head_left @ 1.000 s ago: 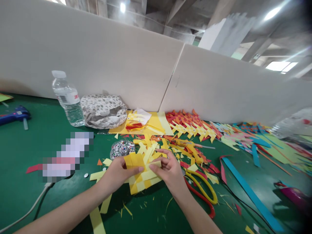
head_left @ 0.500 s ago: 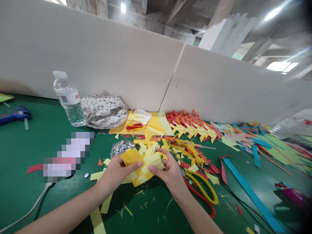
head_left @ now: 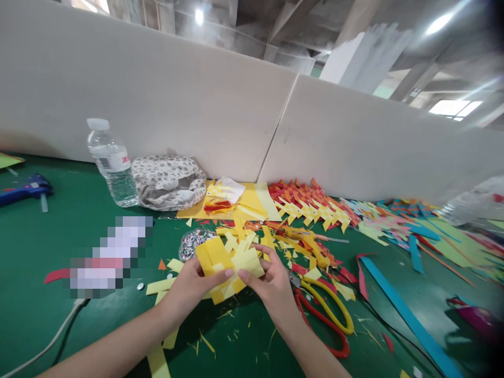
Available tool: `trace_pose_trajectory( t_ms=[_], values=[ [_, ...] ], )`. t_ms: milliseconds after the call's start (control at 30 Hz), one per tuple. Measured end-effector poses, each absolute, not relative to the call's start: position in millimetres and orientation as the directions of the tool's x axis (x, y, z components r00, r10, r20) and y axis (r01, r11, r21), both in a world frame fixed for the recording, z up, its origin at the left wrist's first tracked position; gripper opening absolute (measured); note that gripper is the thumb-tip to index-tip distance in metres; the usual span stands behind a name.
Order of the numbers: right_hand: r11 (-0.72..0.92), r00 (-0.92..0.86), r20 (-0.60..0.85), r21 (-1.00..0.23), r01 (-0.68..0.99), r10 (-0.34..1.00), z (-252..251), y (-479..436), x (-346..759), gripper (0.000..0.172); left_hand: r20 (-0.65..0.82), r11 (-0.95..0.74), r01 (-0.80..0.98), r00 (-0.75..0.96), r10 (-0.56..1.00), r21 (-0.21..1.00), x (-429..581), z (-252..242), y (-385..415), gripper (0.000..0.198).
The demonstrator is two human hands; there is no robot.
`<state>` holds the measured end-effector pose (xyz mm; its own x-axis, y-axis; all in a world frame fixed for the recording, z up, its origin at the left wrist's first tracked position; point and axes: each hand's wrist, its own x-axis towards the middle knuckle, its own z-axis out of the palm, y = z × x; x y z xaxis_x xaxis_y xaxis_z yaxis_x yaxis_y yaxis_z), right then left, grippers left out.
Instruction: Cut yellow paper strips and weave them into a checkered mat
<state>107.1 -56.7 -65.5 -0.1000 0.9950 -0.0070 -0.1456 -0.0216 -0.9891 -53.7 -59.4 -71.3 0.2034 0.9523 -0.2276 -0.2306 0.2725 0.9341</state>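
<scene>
A woven piece of yellow and pale yellow paper strips is held between both hands above the green table. My left hand grips its left side, thumb on top. On the right side, my right hand pinches the paper with the thumb in front and fingers behind. The two thumbs nearly meet at the middle of the weave. Behind my left hand lies a bag of small googly eyes. Scissors with red and yellow handles lie just right of my right hand.
A water bottle and a patterned cloth bag stand by the partition. A yellow glue gun lies among scraps; a blue glue gun is far left. Woven fish, a blue strip and a cable lie right.
My left thumb has slid slightly right along the paper, closer to my right thumb. Both hands still hold the piece. The whole view has shifted slightly.
</scene>
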Motion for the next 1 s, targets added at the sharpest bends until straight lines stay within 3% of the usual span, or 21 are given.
trace_pose_trajectory(
  t_ms=[233,433,533,700,1000],
  values=[
    [-0.03,-0.117,-0.022,-0.997,-0.072,0.993,-62.4,-57.1,109.2,0.056,-0.196,0.251,-0.195,0.264,0.944,0.948,-52.9,-70.0,-59.2,0.038],
    [0.08,-0.227,0.033,-0.976,0.203,0.973,-48.8,-56.2,120.2,0.062,-0.192,0.243,-0.074,0.414,0.89,0.967,-53.6,-78.9,-61.3,0.03],
    [0.089,-0.283,0.029,-0.976,0.199,0.959,-49.5,-56.0,121.1,0.06,-0.21,0.235,0.004,0.463,0.861,0.972,-51.9,-80.1,-63.7,0.028],
    [0.098,-0.17,0.064,-0.975,0.201,0.983,-52.0,-54.0,118.1,0.044,-0.19,0.174,0.076,0.409,0.893,0.982,-49.6,-76.7,-65.2,0.031],
    [0.07,-0.062,0.06,-0.984,0.165,0.996,-55.6,-56.4,114.8,0.037,-0.17,0.142,0.098,0.426,0.889,0.985,-49.2,-77.3,-65.5,0.03]
  ],
)
